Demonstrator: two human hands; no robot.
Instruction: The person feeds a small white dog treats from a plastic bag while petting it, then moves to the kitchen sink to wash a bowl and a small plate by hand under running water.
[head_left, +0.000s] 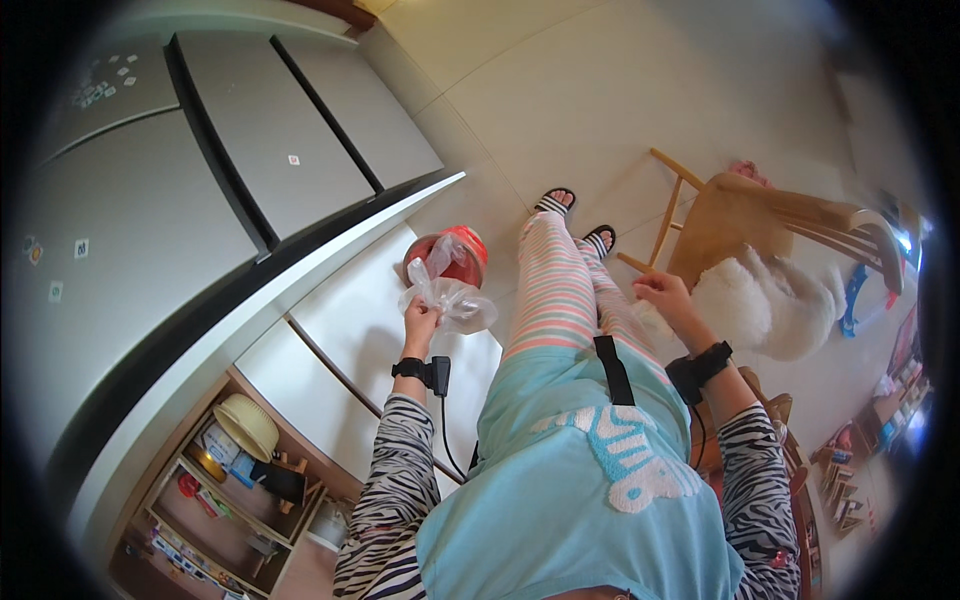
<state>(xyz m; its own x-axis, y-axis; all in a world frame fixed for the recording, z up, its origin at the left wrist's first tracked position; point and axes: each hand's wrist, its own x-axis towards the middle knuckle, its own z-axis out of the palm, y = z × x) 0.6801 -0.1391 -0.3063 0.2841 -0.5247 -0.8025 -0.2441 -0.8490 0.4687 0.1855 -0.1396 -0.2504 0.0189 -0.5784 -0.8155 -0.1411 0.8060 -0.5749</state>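
Observation:
My left hand (422, 324) pinches a clear plastic bag (469, 304), which hangs loosely from the fingers above a red bin (466, 246). Part of the bag's film overlaps the bin's mouth in the picture, so I cannot tell whether it touches the rim. My right hand (664, 294) is off to the other side, its fingers curled. Nothing shows between those fingers, though the palm is hidden. It is nearest to a white fluffy thing (739, 300), possibly a plush or a cushion, beside a wooden chair.
A grey refrigerator (217, 150) stands at the left, with white cabinet doors (352, 307) alongside. Open shelves (225, 495) hold a cream basket (246, 427) and other household goods. The wooden chair (731, 225) stands at the right on the tiled floor (540, 90).

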